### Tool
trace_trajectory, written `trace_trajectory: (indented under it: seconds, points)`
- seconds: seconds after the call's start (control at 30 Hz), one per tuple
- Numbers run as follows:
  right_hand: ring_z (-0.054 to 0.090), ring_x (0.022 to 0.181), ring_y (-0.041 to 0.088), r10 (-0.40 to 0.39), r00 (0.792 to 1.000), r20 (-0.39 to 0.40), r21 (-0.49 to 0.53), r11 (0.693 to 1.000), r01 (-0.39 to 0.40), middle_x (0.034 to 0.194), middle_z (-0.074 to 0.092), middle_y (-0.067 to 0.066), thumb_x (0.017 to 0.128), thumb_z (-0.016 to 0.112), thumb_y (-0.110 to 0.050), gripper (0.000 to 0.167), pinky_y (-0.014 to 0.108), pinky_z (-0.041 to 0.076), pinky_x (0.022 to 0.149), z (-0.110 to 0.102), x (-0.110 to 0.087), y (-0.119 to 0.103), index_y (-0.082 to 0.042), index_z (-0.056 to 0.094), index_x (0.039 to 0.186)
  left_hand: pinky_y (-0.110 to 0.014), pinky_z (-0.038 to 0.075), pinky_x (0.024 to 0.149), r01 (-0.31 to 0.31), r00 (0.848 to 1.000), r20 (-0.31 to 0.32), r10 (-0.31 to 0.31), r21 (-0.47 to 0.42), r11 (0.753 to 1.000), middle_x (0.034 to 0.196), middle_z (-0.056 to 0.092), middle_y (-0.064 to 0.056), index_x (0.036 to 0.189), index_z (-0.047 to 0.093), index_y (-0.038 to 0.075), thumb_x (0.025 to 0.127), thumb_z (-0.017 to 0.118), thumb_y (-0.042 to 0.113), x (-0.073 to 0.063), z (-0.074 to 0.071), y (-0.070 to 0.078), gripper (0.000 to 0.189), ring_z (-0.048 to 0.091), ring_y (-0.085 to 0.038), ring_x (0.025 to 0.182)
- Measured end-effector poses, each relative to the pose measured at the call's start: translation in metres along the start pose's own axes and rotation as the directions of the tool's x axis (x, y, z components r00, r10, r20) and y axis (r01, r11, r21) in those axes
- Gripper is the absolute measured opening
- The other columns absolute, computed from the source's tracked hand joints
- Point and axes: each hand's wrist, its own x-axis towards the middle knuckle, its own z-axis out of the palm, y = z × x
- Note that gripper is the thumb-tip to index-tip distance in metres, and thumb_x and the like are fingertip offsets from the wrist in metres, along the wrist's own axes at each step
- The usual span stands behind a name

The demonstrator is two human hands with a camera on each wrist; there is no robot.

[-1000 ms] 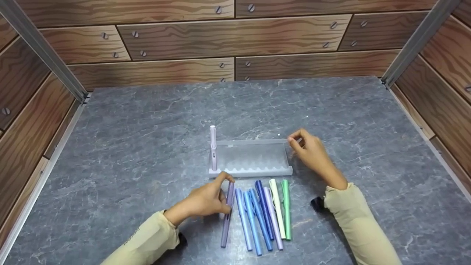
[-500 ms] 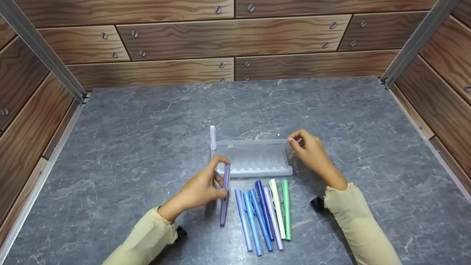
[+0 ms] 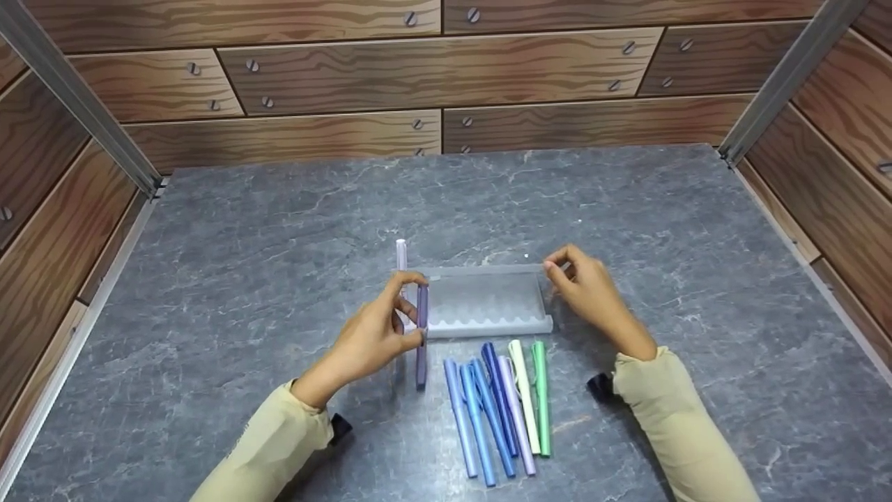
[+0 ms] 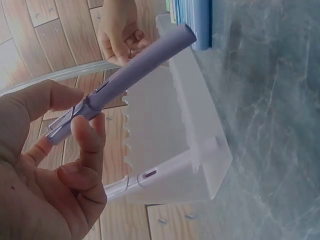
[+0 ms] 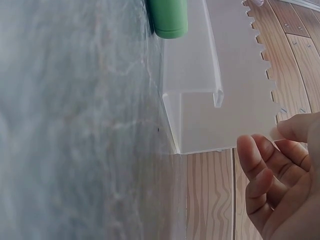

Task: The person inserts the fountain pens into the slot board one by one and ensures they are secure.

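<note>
My left hand (image 3: 369, 331) pinches a dark purple capped pen (image 3: 421, 366) between thumb and fingers. The pen is held up at the left part of a frosted clear pen stand (image 3: 488, 296), its lower end over the front lip. In the left wrist view the pen's clip (image 4: 62, 117) lies among the fingers. A pale lilac pen (image 4: 167, 170) leans in the leftmost slot, partly hidden by this hand in the head view. My right hand (image 3: 589, 289) pinches the stand's upper right corner, thumb and fingertip at its notched edge (image 5: 270, 65).
In front of the stand lie several pens side by side: blue pens (image 3: 478, 425), a dark blue one (image 3: 500, 397), a lilac one (image 3: 517, 418), a cream one (image 3: 526, 397) and a green one (image 3: 541, 401). Wood-patterned panels (image 3: 446, 70) enclose the grey marbled table (image 3: 244, 230).
My left hand has lifted the purple pen from beside the row and carried it away from me to the stand's left part. The right hand stays at the corner.
</note>
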Motion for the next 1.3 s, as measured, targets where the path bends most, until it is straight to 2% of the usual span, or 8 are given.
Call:
trace_trajectory:
  seconds: [0.27, 0.47, 0.73, 0.9, 1.3]
  points:
    - [0.065, 0.063, 0.031, -0.001, 1.000, -0.005, -0.007, 1.000, 0.001, 0.089, 0.068, 0.016, 0.096, 0.059, -0.013, 0.014, 0.017, 0.045, 0.052, 0.000, 0.000, 0.001, 0.001, 0.062, 0.099, -0.022, 0.039, 0.048, -0.076, 0.992, -0.095, 0.085, 0.094, 0.993, 0.090, 0.067, 0.001, 0.128, 0.043, 0.025, 0.080, 0.071, 0.006, 0.009, -0.005, 0.003, 0.058, 0.050, -0.006, 0.058]
    - [0.066, 0.064, 0.033, 0.002, 1.000, 0.007, -0.007, 1.000, -0.002, 0.090, 0.067, 0.016, 0.095, 0.059, -0.012, 0.014, 0.017, 0.045, 0.052, 0.001, -0.001, 0.001, 0.001, 0.062, 0.099, -0.024, 0.040, 0.050, -0.088, 0.981, -0.155, 0.114, 0.164, 0.983, 0.091, 0.069, 0.001, 0.126, 0.044, 0.027, 0.081, 0.072, 0.009, 0.014, -0.008, 0.002, 0.056, 0.051, -0.005, 0.059]
    - [0.066, 0.063, 0.033, -0.017, 1.000, 0.001, -0.004, 1.000, 0.017, 0.089, 0.067, 0.015, 0.096, 0.058, -0.012, 0.014, 0.017, 0.046, 0.052, 0.000, -0.002, 0.000, 0.001, 0.061, 0.098, -0.026, 0.040, 0.049, -0.123, 0.956, -0.226, 0.189, 0.274, 0.954, 0.093, 0.069, 0.003, 0.124, 0.044, 0.029, 0.082, 0.072, 0.011, 0.020, -0.008, 0.000, 0.054, 0.053, -0.005, 0.060]
    - [0.065, 0.062, 0.032, -0.011, 1.000, -0.003, 0.000, 1.000, 0.011, 0.088, 0.067, 0.016, 0.095, 0.059, -0.011, 0.013, 0.017, 0.046, 0.051, 0.000, -0.002, 0.000, 0.002, 0.061, 0.097, -0.023, 0.036, 0.047, -0.144, 0.944, -0.243, 0.224, 0.309, 0.940, 0.094, 0.070, 0.002, 0.124, 0.044, 0.028, 0.083, 0.072, 0.012, 0.022, -0.007, -0.003, 0.053, 0.051, -0.005, 0.058]
    - [0.065, 0.063, 0.031, 0.021, 1.000, 0.008, 0.016, 1.000, -0.021, 0.089, 0.067, 0.016, 0.095, 0.059, -0.012, 0.014, 0.018, 0.046, 0.051, 0.000, 0.000, 0.000, 0.002, 0.061, 0.098, -0.022, 0.035, 0.046, -0.175, 0.937, -0.231, 0.262, 0.338, 0.925, 0.095, 0.071, 0.004, 0.123, 0.043, 0.027, 0.083, 0.073, 0.012, 0.028, -0.004, -0.014, 0.052, 0.050, -0.005, 0.057]
